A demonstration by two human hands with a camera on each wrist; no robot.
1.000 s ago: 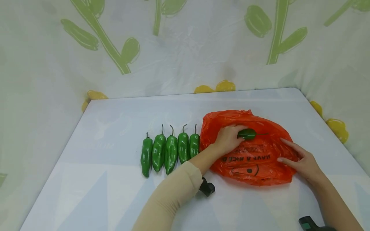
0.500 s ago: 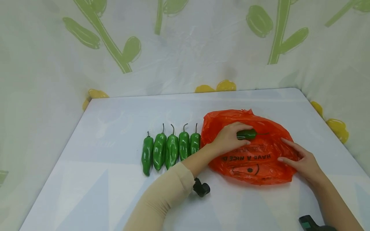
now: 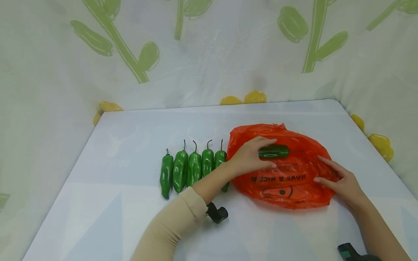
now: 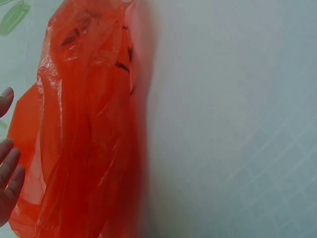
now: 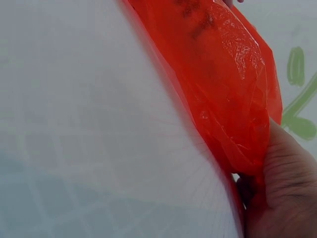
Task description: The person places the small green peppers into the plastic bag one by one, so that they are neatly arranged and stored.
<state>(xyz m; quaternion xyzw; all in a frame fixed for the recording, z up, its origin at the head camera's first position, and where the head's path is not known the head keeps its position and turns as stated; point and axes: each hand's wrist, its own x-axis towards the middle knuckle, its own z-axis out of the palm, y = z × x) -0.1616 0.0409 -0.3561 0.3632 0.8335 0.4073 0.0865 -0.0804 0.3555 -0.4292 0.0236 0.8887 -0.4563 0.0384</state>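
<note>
While the right hand rests with thumb and forefinger spread at the right edge of the red bag, one green pepper lies on the bag between the left hand's spread thumb and fingers, its stem beyond the fingertips, five more peppers lined up left of the bag.

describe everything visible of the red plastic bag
The red plastic bag looks thin, glossy and crinkled, with black print upside down in the head view: HAVE A NICE, smaller lines and a partial face. It lies bulging on the table, right of five green peppers. A lone green pepper lies sideways at its middle, inside or on top unclear. The right hand touches its right end; the left hand's contact is unclear.
</note>
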